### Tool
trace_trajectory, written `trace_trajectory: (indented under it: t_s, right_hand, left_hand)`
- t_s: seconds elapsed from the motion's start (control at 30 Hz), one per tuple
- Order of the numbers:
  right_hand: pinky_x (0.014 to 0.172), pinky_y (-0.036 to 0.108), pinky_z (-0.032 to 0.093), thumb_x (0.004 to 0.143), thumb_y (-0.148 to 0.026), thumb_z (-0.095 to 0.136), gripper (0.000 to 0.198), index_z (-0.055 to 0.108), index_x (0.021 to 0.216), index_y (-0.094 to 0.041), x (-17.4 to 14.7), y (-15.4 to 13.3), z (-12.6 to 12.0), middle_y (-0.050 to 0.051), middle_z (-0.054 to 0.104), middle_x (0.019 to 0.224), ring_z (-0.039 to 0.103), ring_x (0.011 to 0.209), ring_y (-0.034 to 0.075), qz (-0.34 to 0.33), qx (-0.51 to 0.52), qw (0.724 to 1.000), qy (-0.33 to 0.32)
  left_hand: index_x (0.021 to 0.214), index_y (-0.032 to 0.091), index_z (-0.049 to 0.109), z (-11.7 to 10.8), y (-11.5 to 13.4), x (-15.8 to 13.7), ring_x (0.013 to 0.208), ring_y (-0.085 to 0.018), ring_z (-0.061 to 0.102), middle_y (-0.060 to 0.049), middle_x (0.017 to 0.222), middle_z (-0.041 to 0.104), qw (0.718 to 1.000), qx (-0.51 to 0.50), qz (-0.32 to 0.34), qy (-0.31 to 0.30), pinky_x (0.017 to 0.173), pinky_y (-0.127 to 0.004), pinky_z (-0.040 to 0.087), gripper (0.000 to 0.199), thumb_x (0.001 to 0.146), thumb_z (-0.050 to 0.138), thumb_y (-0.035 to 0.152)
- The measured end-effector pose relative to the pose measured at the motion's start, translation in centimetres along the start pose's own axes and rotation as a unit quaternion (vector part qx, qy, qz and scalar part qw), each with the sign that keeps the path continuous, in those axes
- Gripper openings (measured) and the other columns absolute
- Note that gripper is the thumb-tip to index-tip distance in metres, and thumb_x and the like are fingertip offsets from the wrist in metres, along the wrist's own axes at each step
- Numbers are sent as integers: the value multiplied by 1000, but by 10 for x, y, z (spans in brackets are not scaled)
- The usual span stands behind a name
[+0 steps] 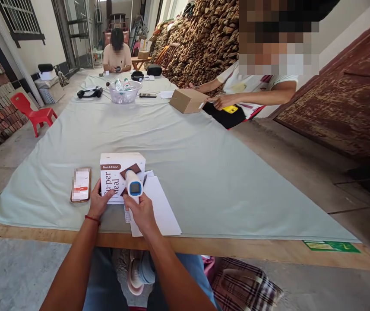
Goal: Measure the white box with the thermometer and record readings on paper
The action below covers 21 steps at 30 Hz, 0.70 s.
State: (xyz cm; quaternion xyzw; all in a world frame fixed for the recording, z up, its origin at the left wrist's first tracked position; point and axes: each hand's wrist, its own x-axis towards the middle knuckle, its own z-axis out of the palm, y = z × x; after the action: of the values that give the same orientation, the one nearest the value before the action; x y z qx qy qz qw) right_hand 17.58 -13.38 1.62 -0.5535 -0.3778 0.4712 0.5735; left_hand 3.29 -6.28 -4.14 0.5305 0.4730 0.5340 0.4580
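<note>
My right hand (141, 211) is closed round the handle of a white infrared thermometer (135, 185), whose blue-edged screen faces me. The thermometer's head is over the front of a white and brown box (109, 160) marked "NutriMotion". With my left hand (99, 199) I grip the lower left edge of this box, thumb on its front. To the left, a phone (81, 185) with a lit screen lies on the cloth. White paper sheets (160, 211) lie beside and partly under my right hand, with a pen (145, 179) at their upper edge.
A pale green cloth (204, 172) covers the table. Farther back are a clear basin (126, 96) of bottles, a black headset (90, 92) and a dark phone (147, 95). At right a person handles a cardboard box (188, 100); another person (117, 54) sits at the far end.
</note>
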Motion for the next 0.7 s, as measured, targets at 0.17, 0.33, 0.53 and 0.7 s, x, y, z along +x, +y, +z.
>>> trace_trajectory:
  t_s: [0.17, 0.33, 0.53, 0.7]
  right_hand:
    - [54, 28, 40, 68, -41, 64, 22, 57, 69, -21, 2, 4, 0, -5, 53, 48, 48, 50, 14, -3, 1, 1000, -4]
    - [55, 28, 39, 69, -42, 64, 23, 59, 70, -20, 4, 6, 0, -5, 51, 48, 47, 51, 14, -4, 8, 1000, -5]
    - [58, 27, 39, 70, -43, 66, 24, 56, 73, -21, -10, -11, -3, -5, 52, 55, 46, 57, 14, 4, 27, 999, -32]
    - [61, 26, 39, 83, -46, 57, 26, 56, 79, -20, -32, -33, -18, -2, 55, 70, 47, 66, 14, -17, 73, 994, -82]
  left_hand:
    - [116, 16, 62, 0, 1, 0, 98, -27, 67, -9, 106, 72, 1000, 9, 6, 6, 85, -38, 54, 68, 59, 80, 47]
    - [116, 16, 62, 0, 2, 0, 99, -28, 66, -9, 106, 72, 1000, 6, 8, 5, 87, -40, 53, 68, 59, 80, 47]
    - [114, 17, 62, 1, 7, -3, 95, -26, 66, -9, 105, 71, 1000, 10, 7, -9, 83, -37, 54, 61, 66, 76, 51]
    - [113, 15, 60, -3, 7, -4, 100, -27, 65, -11, 107, 70, 1000, -13, -6, -2, 86, -38, 52, 63, 64, 78, 51]
